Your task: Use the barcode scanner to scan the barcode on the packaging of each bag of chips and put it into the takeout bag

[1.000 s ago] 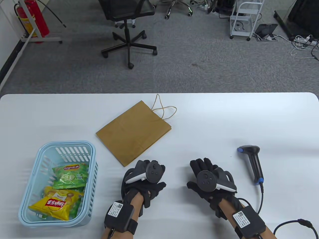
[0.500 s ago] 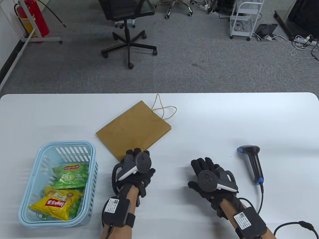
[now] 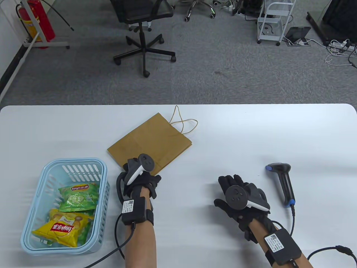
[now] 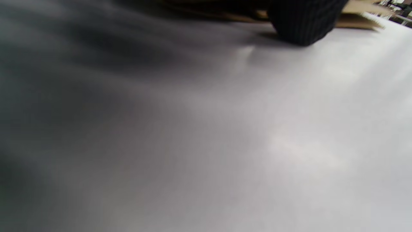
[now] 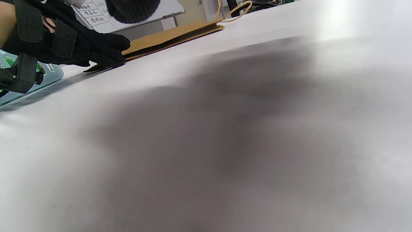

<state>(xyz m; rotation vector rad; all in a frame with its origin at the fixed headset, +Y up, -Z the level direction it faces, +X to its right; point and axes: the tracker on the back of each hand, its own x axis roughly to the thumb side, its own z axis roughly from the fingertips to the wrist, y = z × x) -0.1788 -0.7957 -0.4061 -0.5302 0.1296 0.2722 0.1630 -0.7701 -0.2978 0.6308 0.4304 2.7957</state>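
The takeout bag lies flat and folded on the worktop, thin stiff paper that looks light and likely to slide; its near corner or the string handles at its 1 o'clock end are probably the best holds. The left hand rests on that near corner, grip hidden. The right hand lies relaxed, holding nothing, the barcode scanner at its 3 o'clock. Two bags of chips sit in the basket, soft and crushable. The right wrist view shows the left fingers touching the bag's edge; the table view hides this.
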